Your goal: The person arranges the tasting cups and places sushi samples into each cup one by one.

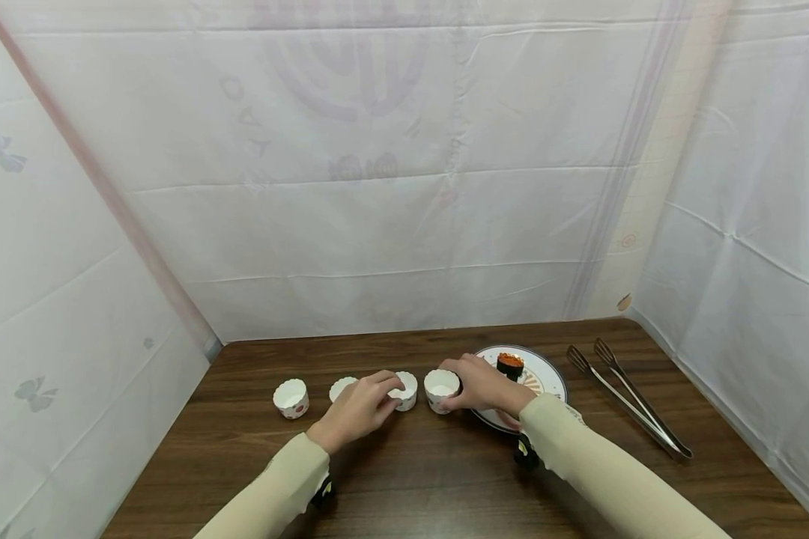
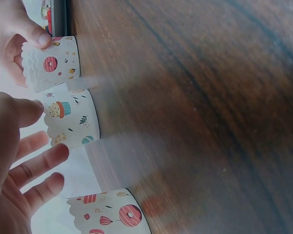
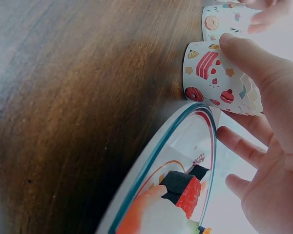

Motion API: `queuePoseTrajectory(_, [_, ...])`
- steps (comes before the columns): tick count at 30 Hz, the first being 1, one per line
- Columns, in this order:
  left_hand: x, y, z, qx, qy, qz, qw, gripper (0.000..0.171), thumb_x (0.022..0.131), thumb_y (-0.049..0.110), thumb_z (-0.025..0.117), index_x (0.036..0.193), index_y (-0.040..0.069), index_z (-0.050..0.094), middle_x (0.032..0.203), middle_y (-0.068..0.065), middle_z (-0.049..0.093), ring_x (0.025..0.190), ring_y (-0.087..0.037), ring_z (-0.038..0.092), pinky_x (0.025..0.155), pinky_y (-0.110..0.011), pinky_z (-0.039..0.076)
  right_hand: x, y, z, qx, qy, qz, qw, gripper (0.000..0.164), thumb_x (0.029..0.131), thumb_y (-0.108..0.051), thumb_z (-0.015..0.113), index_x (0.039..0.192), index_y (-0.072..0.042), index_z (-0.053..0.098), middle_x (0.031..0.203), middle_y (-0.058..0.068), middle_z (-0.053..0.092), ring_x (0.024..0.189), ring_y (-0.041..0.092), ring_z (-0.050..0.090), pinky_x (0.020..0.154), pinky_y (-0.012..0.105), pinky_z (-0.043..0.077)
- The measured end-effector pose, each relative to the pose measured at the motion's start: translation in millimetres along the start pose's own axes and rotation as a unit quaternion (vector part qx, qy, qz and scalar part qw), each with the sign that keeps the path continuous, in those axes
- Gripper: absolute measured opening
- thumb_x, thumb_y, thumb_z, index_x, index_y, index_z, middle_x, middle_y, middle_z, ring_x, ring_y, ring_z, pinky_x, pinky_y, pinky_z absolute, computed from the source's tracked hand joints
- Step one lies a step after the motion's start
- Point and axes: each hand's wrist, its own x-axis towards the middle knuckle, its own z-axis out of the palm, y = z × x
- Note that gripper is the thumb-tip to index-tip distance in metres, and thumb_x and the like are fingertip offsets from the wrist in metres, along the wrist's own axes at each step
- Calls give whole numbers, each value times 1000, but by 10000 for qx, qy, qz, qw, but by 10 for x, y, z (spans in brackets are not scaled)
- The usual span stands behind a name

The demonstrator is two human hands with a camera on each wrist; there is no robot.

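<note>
Several white paper baking cups with scalloped rims and printed sweets stand in a row. My left hand (image 1: 359, 408) has its thumb and index finger at the rim of the third baking cup (image 2: 73, 117), its other fingers spread loosely. My right hand (image 1: 482, 385) holds the rightmost baking cup (image 3: 215, 73) between its thumb and fingers, beside the plate. That cup stands upright on the table in the head view. Behind my left hand, the second baking cup (image 1: 341, 387) is partly hidden. The first baking cup (image 1: 291, 398) sits at the far left.
A round rimmed plate (image 1: 554, 378) with sushi (image 1: 510, 365) on it lies right of the cups, partly under my right forearm. Metal tongs with slotted ends (image 1: 630, 404) lie farther right. Patterned white cloth (image 1: 404, 224) rises behind the wooden table (image 1: 438, 486).
</note>
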Motion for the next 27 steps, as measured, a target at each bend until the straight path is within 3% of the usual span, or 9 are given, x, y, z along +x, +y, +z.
queuePoseTrajectory(8, [14,36,-20,156,374,209,9990,21,93,10,76,114,11,73,119,-2,67,82,-8,71,69,-25,58,-69,-23,-6,-126,-42,-83,9999,57,84,-45,85,131,-19,66,109,-1,63,97,16,55,83,39,49])
queuePoseTrajectory(27, [44,176,-48,177,609,424,9971,17,91,9,78,107,13,74,112,2,70,81,-8,67,64,-25,55,-240,-77,6,-411,6,-430,9982,55,82,-49,85,127,-22,68,109,-3,63,101,18,56,83,39,48])
